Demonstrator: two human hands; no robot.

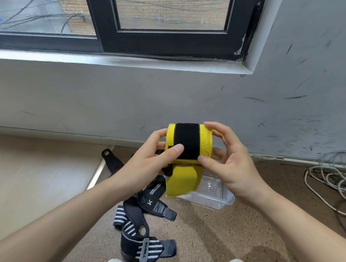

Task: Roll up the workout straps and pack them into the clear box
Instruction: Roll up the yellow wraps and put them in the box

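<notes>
The yellow strap (205,140) is held in the air in front of the wall, above the floor, wound into a roll. A black fastening band (186,140) runs across the middle of the roll. The unrolled end of the strap hangs straight down from the roll, in front of the clear box (211,198).

Left hand (147,163): grips the left end of the roll, fingers curled behind it, thumb pressed on the black band.

Right hand (232,163): grips the right end of the roll, fingers curved over the top and side, thumb at the lower right corner of the band.

The clear box stands open on the brown floor, below the hands and partly hidden by them. What it holds cannot be made out.

Black straps lie loose on the floor to the left of the box:
- A striped strap (128,228) carries a grey tab (144,250) with capital lettering; the letters cannot be read with certainty.
- A second strap (155,205) shows a small white angular logo.
- A third strap (111,160), with a hole at its end, lies farther back.

A coil of pale cable (332,177) lies on the floor at the right.
</notes>
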